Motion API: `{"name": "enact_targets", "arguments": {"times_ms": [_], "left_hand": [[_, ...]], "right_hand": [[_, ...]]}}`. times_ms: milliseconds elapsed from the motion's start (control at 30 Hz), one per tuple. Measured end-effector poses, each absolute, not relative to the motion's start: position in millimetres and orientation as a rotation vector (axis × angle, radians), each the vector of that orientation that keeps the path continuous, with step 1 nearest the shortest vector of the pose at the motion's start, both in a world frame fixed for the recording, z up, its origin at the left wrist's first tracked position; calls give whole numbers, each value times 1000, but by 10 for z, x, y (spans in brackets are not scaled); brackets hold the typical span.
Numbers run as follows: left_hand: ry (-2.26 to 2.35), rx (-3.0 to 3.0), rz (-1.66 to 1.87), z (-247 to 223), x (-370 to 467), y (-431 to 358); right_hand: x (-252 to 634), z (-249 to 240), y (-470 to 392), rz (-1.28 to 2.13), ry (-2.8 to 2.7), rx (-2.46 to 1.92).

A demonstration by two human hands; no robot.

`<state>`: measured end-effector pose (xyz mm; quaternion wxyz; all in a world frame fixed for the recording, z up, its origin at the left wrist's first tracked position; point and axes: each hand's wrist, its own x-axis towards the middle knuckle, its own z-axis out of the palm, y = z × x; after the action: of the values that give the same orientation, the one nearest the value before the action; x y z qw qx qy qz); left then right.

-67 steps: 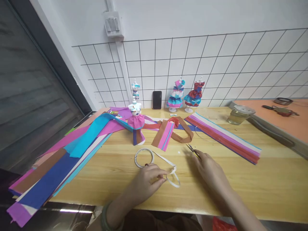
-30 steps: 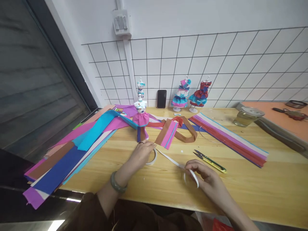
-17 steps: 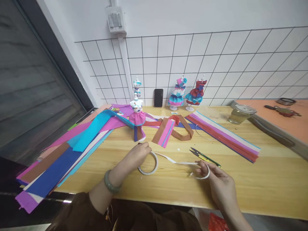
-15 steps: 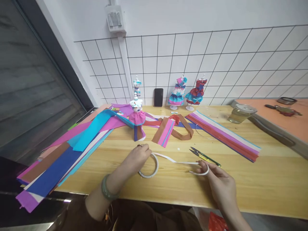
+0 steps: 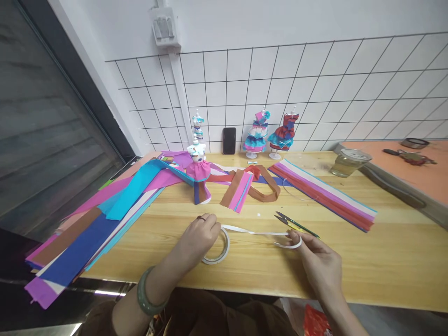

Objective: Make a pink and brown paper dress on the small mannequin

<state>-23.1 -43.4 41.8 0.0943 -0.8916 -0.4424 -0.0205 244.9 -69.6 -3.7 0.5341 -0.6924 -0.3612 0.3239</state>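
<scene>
My left hand (image 5: 203,233) is closed on the rim of a roll of white tape (image 5: 227,249), which hangs below my fingers just over the table or touching it; I cannot tell which. From the roll a narrow tape strip (image 5: 257,232) stretches across to my right hand (image 5: 318,254). There my thumb and fingers pinch the strip, and its loose end curls round in a loop beside them. Thread snips (image 5: 297,225) with yellow and dark handles lie on the wood behind my right fingertips.
Colored crepe paper strips (image 5: 80,242) cover the left side, more (image 5: 325,196) lie right. Behind stand a small dress form (image 5: 199,170) in a pink skirt, a phone (image 5: 229,141) and dressed forms (image 5: 256,135). A lidded glass (image 5: 350,163) sits at the back right of the table (image 5: 385,266).
The tape strip between my hands is pulled straighter. My left wrist has shifted slightly left and down, and the roll sits a little lower.
</scene>
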Motion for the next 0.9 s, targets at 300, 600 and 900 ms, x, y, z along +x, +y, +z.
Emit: {"name": "enact_targets", "arguments": {"times_ms": [300, 600, 900], "left_hand": [[-1481, -2617, -561, 573, -665, -373], [-1598, -2424, -986, 443, -875, -587], [-1462, -2066, -917, 252, -1107, -665]], "right_hand": [[2449, 133, -807, 706, -989, -1493], [2442, 26, -810, 899, -937, -1450], [2398, 234, -960, 917, -1289, -1648]]}}
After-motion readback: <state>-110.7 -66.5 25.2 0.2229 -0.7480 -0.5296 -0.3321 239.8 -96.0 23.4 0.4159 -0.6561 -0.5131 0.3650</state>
